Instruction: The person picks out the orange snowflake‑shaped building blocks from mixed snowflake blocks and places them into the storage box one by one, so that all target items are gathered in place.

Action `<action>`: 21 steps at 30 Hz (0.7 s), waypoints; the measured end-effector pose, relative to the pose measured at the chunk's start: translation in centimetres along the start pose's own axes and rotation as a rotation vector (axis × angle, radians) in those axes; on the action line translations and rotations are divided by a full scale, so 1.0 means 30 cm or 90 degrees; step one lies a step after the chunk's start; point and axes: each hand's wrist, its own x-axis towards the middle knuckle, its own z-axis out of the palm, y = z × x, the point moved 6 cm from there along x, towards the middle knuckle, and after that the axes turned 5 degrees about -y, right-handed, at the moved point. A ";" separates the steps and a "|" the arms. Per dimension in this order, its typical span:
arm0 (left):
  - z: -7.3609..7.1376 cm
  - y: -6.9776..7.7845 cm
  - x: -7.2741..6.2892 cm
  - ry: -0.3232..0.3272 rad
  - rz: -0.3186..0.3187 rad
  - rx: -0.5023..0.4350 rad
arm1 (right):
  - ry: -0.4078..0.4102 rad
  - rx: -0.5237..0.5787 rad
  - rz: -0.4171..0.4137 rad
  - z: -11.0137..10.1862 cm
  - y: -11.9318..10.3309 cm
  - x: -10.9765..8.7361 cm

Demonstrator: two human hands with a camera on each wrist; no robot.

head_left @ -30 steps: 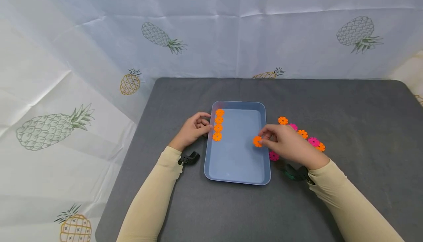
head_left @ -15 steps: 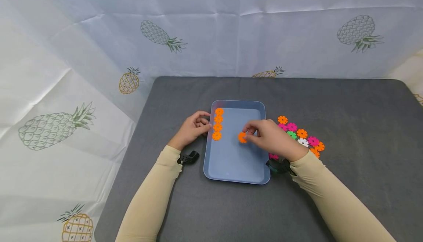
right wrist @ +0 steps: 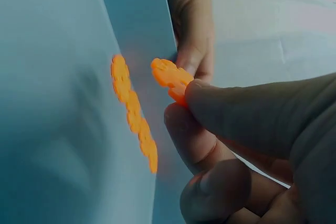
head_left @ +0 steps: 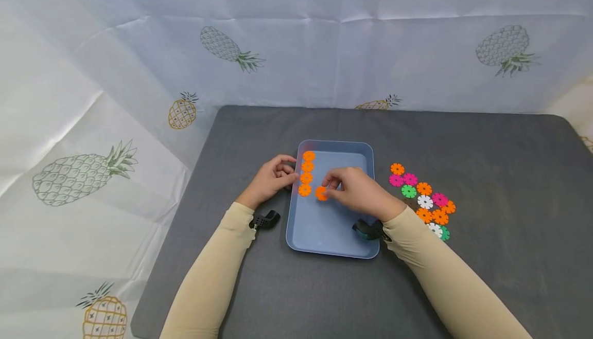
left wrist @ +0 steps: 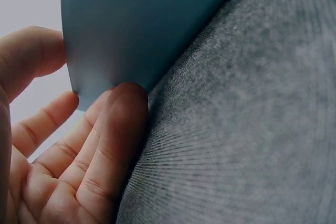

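Disc pile (head_left: 424, 199): head cam only; R hand (head_left: 358, 190) pinches disc (right wrist: 167, 74), L hand (head_left: 267, 181) touches tray (head_left: 319, 231).

From here I can count one tray (head_left: 319, 231), ten orange discs (head_left: 306, 178), three pink discs (head_left: 410, 179), two green discs (head_left: 408, 191), two white discs (head_left: 425, 201) and one partly hidden brown disc (head_left: 411, 203).

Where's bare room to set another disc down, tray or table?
Tray: near end, between the orange row and near rim; also far end, right of the row. Table: right of the loose discs, and nearside of the tray. Crowded: tray middle, under the right hand and its held disc; left wall, with the left hand outside it.
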 end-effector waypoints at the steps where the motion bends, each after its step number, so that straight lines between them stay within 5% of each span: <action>1: 0.000 0.000 0.000 0.001 0.001 0.000 | -0.002 -0.002 -0.003 0.007 -0.003 0.007; 21: 0.000 -0.019 0.008 0.003 0.001 -0.016 | -0.056 -0.025 0.031 0.128 -0.028 0.106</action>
